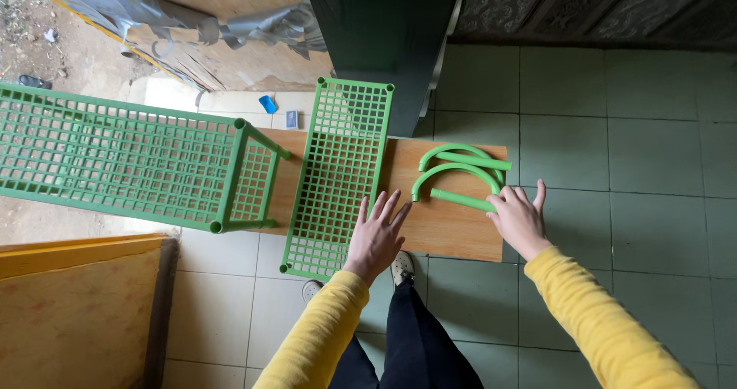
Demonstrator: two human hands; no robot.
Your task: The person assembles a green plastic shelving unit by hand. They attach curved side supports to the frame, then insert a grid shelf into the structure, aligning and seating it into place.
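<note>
Green grid shelf panel, likely light, stiff plastic best gripped along its edge, lies on a wooden board, with an assembled green rack left of the board. Left hand rests flat, fingers spread, at the panel's right edge. Right hand touches curved green tubes on the board's right end, grip unclear.

Your right hand covers the near end of the lower curved green tube, the assembled green rack runs off the left edge, the flat grid panel hides part of the tabletop, and the small blue object beyond is too small to identify.
</note>
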